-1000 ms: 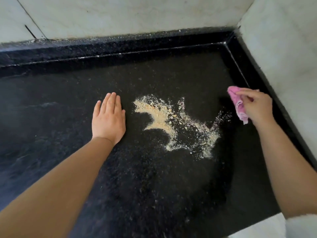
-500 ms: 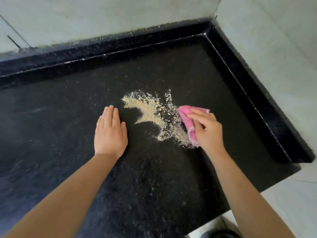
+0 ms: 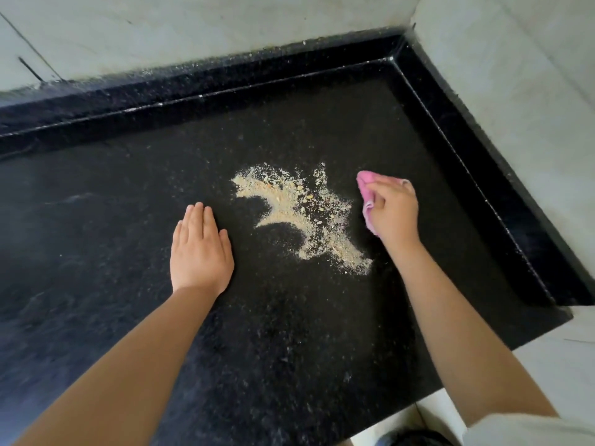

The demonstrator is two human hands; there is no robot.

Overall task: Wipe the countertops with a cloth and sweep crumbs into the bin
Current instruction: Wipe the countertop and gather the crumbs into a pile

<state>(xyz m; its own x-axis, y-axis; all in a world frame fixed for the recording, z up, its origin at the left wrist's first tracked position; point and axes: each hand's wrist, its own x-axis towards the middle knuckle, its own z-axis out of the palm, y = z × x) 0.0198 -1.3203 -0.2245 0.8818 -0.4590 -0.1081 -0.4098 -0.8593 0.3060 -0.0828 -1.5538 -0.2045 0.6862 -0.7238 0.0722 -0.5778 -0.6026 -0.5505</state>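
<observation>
Pink cloth (image 3: 365,188), one, clutched in right hand (image 3: 394,217); left hand (image 3: 199,249) flat beside one crumb pile (image 3: 299,214).

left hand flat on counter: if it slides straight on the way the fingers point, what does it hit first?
The left hand points toward the back wall. Bare black countertop lies ahead, so likely the raised back ledge first. The crumbs sit to its right, off that line.
</observation>
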